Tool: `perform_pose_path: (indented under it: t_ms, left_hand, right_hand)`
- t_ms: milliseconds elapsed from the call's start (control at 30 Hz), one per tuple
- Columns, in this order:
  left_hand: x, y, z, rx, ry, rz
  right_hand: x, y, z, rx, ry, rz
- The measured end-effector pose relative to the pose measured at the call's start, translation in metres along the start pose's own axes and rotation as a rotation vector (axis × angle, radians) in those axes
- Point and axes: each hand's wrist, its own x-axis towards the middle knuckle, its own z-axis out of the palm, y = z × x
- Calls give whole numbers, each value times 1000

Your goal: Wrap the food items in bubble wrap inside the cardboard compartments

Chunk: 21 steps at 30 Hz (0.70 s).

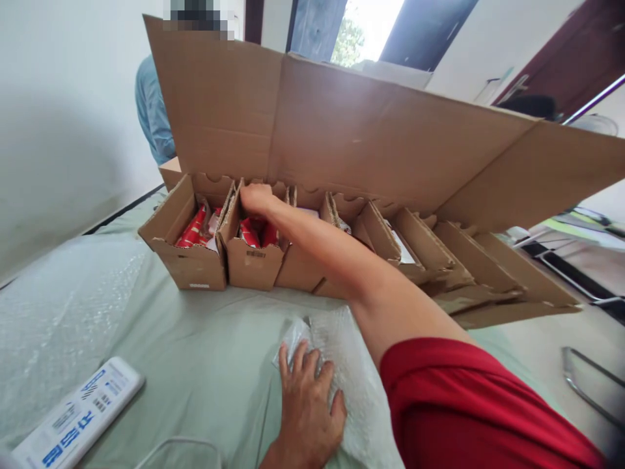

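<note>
My right hand (256, 198) reaches down into the second compartment from the left of a long row of open cardboard boxes (254, 267). Its fingers are bent downward and hidden, so what they touch does not show. Just in front of that hand, inside the same box, lie red packets (256, 233). My left hand (310, 397) is spread palm down, fingers apart, on a sheet of bubble wrap (336, 339). More red-and-white packets (193, 228) sit in the leftmost box (202, 267).
Behind the boxes stands a tall cardboard flap (351, 124). A white power strip (81, 417) lies at lower left on the green cloth (195, 358). More bubble wrap (63, 293) spreads over the left side. Beyond the flap, a person in a blue sleeve (153, 107) is partly hidden.
</note>
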Motion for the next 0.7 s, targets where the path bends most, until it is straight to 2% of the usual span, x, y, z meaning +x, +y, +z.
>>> perform_pose_path:
  t_ms: [67,133,200,267,300,367,433,467,533,600,667,700]
  left_hand:
    - [2,2,-6,-19,97,17]
    - [4,3,-17,-46,254,43]
    - [6,5,-30,-89,419,67]
    - [7,7,-42,-117,538,87]
    - [7,8,-46,-112,569,100]
    - [7,11,-49,-73,589,142]
    - [6,13,-44,-15,533,185]
    - [6,14,-40,15,464,190]
    - [5,14,-29,62,278,144]
    - [3,12,-17,75,104,76]
    - [2,9,-9,65,37,43]
    - [2,7,-6,59,29,36]
  right_hand:
    - [-19,13,-19,6,63,38]
    - [-63,28,-46,41,203,66]
    - [-132,42,-65,120,393,38]
    - [-212,51,-63,205,441,34]
    - [-250,55,-53,251,398,-11]
    - [-311,58,-25,303,186,-180]
    - [-340,56,-4,345,-53,-308]
    - [-341,53,-1,368,-122,-319]
    - [-317,42,-11,390,-119,-265]
    - [-264,23,-33,334,14,-233]
    - [-195,-4,-54,180,158,-318]
    - [-159,-19,-59,112,176,-385]
